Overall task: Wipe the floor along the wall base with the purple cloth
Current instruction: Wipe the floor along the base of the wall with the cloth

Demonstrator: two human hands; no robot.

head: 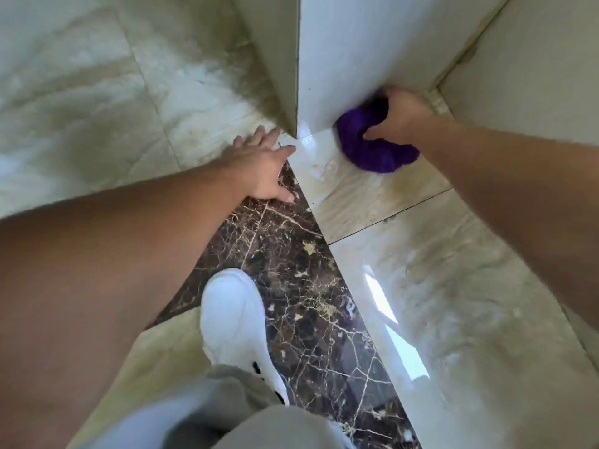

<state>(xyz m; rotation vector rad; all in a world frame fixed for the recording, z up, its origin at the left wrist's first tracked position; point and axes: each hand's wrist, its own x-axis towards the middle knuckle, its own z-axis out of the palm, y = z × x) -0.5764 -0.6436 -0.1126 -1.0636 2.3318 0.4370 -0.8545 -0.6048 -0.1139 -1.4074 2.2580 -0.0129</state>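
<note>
A bunched purple cloth [372, 147] lies on the glossy beige floor tile [363, 199], pressed against the base of a white wall [350, 59]. My right hand [402, 115] is closed on top of the cloth, fingers curled into it, right where wall and floor meet. Palm down with fingers spread, my left hand [262, 163] rests flat on the floor. It sits at the wall's outer corner [296, 134], on the edge of a dark marble strip [291, 270], and holds nothing.
The wall corner juts toward me between the two hands. A second wall [525, 53] closes the recess on the right. My white shoe [236, 322] and grey trouser leg [227, 413] are planted on the dark marble strip. Beige tiles [81, 108] spread to the left.
</note>
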